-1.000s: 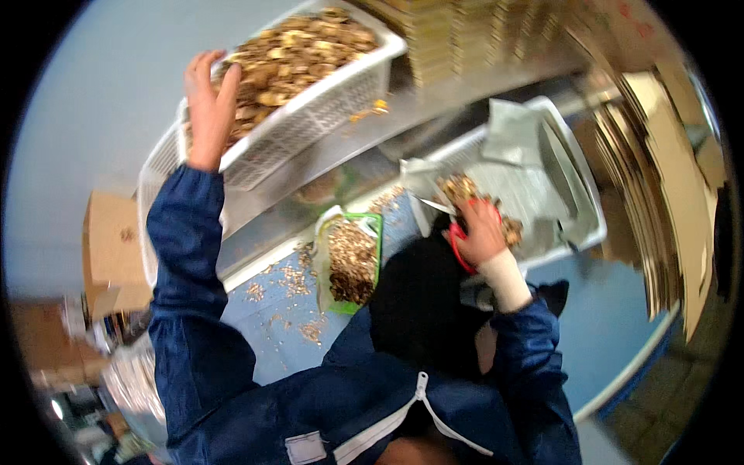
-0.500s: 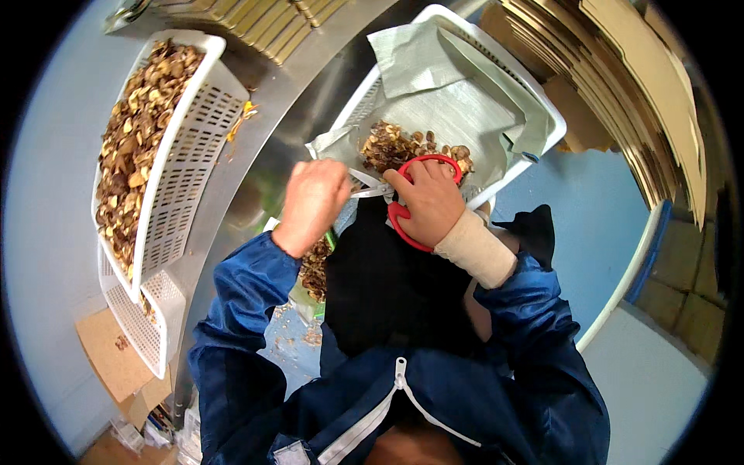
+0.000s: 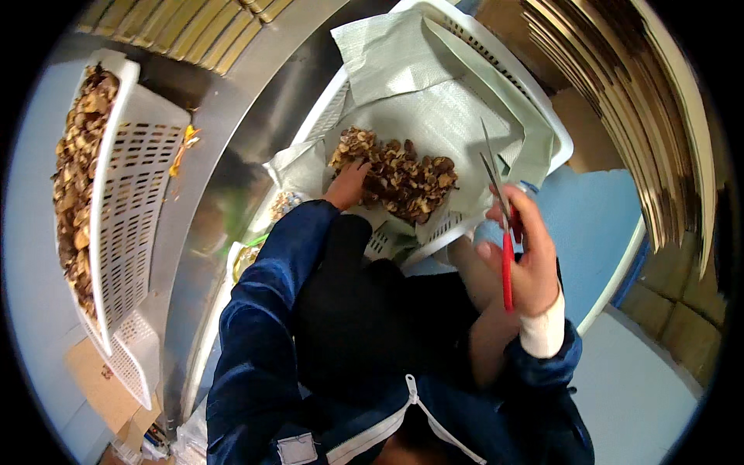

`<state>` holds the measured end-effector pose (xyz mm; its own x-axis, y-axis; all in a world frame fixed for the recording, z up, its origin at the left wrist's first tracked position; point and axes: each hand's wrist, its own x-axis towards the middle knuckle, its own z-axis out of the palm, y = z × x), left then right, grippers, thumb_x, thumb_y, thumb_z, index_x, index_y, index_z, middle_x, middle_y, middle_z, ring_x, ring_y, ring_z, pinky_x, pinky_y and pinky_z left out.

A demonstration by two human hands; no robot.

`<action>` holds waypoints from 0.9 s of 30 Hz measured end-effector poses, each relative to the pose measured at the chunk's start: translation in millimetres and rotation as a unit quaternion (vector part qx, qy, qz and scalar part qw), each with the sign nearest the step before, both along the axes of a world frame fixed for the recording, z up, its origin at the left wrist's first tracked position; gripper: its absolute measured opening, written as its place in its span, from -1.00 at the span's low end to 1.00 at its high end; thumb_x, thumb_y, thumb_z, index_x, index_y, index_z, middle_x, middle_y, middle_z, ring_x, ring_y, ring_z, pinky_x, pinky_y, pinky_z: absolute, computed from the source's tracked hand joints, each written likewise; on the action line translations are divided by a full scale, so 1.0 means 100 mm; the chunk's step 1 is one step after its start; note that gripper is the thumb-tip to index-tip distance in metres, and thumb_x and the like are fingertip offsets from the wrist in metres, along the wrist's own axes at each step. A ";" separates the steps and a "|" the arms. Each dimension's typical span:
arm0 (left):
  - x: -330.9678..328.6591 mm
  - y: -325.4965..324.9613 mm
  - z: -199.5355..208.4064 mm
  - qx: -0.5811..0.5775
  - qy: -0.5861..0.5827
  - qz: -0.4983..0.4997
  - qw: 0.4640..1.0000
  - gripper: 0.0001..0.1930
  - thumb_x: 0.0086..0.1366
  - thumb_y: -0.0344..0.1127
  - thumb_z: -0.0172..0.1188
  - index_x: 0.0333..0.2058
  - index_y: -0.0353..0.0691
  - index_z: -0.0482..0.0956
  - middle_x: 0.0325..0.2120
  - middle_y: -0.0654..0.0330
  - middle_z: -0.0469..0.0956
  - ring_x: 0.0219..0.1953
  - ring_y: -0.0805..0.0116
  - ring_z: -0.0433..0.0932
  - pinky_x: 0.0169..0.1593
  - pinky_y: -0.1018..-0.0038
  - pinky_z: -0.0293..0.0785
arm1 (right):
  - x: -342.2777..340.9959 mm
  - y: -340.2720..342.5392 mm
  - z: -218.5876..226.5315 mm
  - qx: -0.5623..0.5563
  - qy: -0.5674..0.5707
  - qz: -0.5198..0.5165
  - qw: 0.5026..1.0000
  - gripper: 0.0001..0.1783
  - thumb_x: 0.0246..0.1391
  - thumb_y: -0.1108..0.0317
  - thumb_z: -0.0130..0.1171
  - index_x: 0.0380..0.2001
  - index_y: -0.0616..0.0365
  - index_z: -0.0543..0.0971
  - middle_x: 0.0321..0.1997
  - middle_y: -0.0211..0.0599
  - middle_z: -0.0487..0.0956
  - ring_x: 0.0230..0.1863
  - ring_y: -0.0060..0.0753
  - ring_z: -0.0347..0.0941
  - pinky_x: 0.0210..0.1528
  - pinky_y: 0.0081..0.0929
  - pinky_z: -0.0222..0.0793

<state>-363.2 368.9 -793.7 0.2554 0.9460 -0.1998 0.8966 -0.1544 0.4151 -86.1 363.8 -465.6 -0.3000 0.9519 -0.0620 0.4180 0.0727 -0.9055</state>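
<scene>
In front of me a heap of brown dried mushrooms (image 3: 411, 182) lies on a pale woven sheet (image 3: 422, 85) that lines a white plastic basket (image 3: 563, 139). My left hand (image 3: 349, 186) rests at the heap's left edge, fingers stretched onto the pieces, the fingertips partly hidden. To the right, my right hand (image 3: 535, 267) holds a pair of scissors (image 3: 508, 271) by the red handles. Their blades point away from me and stand a little apart, over the basket's right side, with nothing between them.
At the left, a tall white perforated basket (image 3: 132, 201) full of mushroom pieces stands on a metal counter (image 3: 225, 132), above another white basket (image 3: 136, 360). Flattened cardboard (image 3: 620, 101) is stacked at the far right. Golden racks (image 3: 178, 31) lie at the far left.
My left hand has gone from above my lap into the basket, onto the mushrooms. My right hand has swung right and nearer with the scissors, uncovering the heap. The view has shifted.
</scene>
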 end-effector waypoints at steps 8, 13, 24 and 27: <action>0.03 0.31 -0.37 -0.067 0.176 -0.034 0.982 -0.33 -0.04 -0.43 0.11 0.11 0.08 0.16 0.15 -0.03 0.00 0.15 -0.11 0.03 -0.08 0.05 0.36 | 0.10 0.12 -0.02 -0.064 -0.061 0.011 0.996 -0.35 -0.49 0.45 0.29 -0.14 0.27 0.38 -0.24 -0.18 0.37 -0.31 -0.27 0.24 -0.20 -0.47 0.20; 0.06 0.30 -0.56 0.021 0.252 0.007 0.967 -0.48 0.05 -0.32 0.03 0.04 0.26 0.22 0.08 0.11 0.14 0.05 0.00 0.17 -0.26 0.18 0.45 | 0.13 0.17 -0.01 -0.074 -0.043 0.043 0.995 -0.36 -0.47 0.46 0.29 -0.13 0.26 0.39 -0.25 -0.19 0.38 -0.34 -0.30 0.23 -0.21 -0.48 0.20; -0.11 0.33 -0.21 -0.122 0.160 -0.046 0.978 -0.47 -0.10 -0.42 0.17 -0.05 0.01 0.34 0.01 0.04 0.18 -0.04 -0.05 0.28 -0.15 0.26 0.43 | 0.21 0.07 0.09 -0.066 -0.030 0.035 0.997 -0.37 -0.44 0.49 0.30 -0.13 0.23 0.39 -0.22 -0.16 0.39 -0.33 -0.27 0.25 -0.22 -0.47 0.22; -0.17 0.29 -0.05 -0.129 0.076 0.030 0.988 -0.43 -0.15 -0.43 0.23 -0.06 -0.10 0.33 -0.05 0.02 0.21 -0.05 -0.06 0.29 -0.10 0.24 0.39 | 0.23 0.07 0.11 -0.056 -0.036 0.050 0.997 -0.36 -0.45 0.49 0.30 -0.12 0.22 0.39 -0.22 -0.15 0.40 -0.33 -0.25 0.26 -0.22 -0.46 0.23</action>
<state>-380.4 397.6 -799.2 0.1493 0.8712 -0.4677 0.9560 -0.0064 0.2932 -62.8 371.0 -454.5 -0.3838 0.9035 -0.1906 0.4781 0.0179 -0.8781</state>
